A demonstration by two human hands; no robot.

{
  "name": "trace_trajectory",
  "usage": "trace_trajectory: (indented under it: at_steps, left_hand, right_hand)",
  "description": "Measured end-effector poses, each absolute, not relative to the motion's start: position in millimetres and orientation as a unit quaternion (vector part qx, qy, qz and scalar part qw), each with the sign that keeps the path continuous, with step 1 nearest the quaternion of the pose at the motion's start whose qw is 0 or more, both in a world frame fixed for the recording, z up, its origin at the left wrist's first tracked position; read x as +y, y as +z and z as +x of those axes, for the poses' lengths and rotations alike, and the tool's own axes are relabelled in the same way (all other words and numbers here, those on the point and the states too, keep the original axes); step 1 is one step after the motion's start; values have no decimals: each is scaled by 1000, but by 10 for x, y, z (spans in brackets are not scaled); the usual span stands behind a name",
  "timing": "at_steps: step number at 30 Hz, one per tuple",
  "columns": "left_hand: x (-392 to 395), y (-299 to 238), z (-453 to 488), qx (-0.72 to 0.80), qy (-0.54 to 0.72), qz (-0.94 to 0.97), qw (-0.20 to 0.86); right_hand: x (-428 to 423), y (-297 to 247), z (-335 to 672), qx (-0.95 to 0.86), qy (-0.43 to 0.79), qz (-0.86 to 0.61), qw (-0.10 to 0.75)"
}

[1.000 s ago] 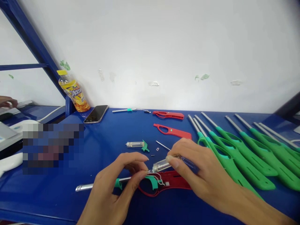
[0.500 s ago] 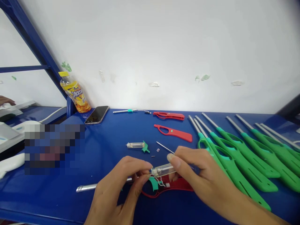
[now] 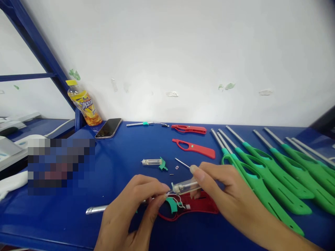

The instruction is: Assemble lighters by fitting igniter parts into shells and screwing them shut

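Observation:
My right hand [image 3: 222,190] pinches a clear gas tank [image 3: 186,186] of a long lighter and holds it just above an open red lighter shell [image 3: 201,207] lying on the blue table [image 3: 117,164]. My left hand [image 3: 133,212] is closed in a pinch at the tank's left tip, on something small I cannot make out, with thin white wires [image 3: 179,202] and a teal trigger piece [image 3: 172,205] just below. A metal tube [image 3: 95,210] sticks out left from under my left hand.
Several finished green lighters [image 3: 264,167] lie in a row at the right. Two red shell halves [image 3: 195,148], a second clear tank with a green piece [image 3: 154,162], a thin rod, a phone [image 3: 108,128] and a juice bottle [image 3: 83,104] sit further back.
Both hands have shifted slightly right and stayed pinched at the tank. A person's hand at the far left edge has gone out of view.

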State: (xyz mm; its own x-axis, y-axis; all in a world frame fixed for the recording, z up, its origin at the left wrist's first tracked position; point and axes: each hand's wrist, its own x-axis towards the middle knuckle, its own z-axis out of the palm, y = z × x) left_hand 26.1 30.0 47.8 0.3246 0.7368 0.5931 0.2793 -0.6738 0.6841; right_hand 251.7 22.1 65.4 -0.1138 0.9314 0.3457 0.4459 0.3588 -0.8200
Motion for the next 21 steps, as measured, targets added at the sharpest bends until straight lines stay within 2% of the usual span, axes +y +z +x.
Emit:
trace_trajectory:
  at_steps: [10,21]
  left_hand:
    - [276,455,225,317,476,785,238]
    - [276,441,191,303,504,779,216]
  right_hand:
    - [208,699,2514,-707,324,-470,417]
    - [189,705,2585,-699,473,-447,296]
